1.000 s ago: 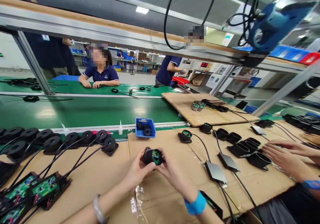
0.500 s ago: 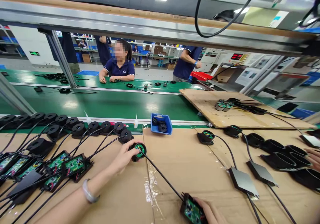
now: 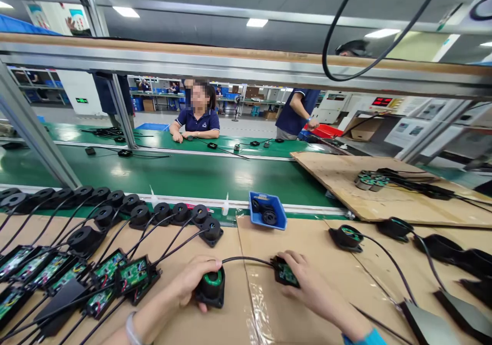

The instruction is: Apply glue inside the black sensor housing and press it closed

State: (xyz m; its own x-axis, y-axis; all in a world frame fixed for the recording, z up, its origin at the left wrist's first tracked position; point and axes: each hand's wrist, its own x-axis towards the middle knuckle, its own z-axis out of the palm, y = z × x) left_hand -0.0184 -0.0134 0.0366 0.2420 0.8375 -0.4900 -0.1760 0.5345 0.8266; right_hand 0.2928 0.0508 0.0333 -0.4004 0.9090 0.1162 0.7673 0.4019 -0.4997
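Observation:
My left hand (image 3: 190, 281) is closed around a black round housing (image 3: 213, 296) with a square flange, tilted on its side. A green ring-shaped circuit board (image 3: 212, 279) shows in its mouth. From this housing a short black cable (image 3: 246, 258) arches over to a small black box (image 3: 275, 264) on the right. My right hand (image 3: 307, 278) grips that box from above, its fingers partly hiding the green circuit board (image 3: 285, 271) inside. Both hands are low over the cardboard (image 3: 265, 304).
Rows of wired black housings (image 3: 140, 216) and open boxes with circuit boards (image 3: 132, 276) lie at left. A blue bin (image 3: 282, 217) holds black rings. More housings (image 3: 348, 237) and grey-lidded boxes (image 3: 426, 324) lie at right. A metal frame (image 3: 246, 73) crosses above; a co-worker (image 3: 198, 119) sits opposite.
The left hand has drawn the housing nearer and tipped it. My right hand has moved forward and left with the box, so the cable now bows instead of running straight. The view has tilted up.

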